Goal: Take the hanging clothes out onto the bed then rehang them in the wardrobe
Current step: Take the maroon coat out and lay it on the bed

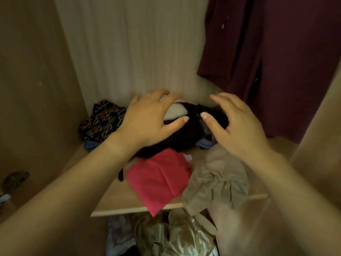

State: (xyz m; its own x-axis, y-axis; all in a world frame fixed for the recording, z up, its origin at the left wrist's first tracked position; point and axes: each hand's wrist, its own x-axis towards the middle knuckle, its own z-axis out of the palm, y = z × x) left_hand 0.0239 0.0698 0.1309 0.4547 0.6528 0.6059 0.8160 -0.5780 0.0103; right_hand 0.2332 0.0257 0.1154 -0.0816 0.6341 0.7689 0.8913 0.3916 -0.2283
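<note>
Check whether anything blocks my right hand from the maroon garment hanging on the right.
Nothing visible does. The right hand hovers open over the black garment on the shelf. The maroon garment hangs beyond it to the right, with only open space between them.

matt pale wood shelf [118,198], soft pink cloth [158,180], perhaps satin fabric [166,235]

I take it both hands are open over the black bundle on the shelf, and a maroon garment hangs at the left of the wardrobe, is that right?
Not quite. The maroon garment hangs at the right, not the left, as the head view shows. The left hand and right hand are indeed open over the black bundle on the shelf.
</note>
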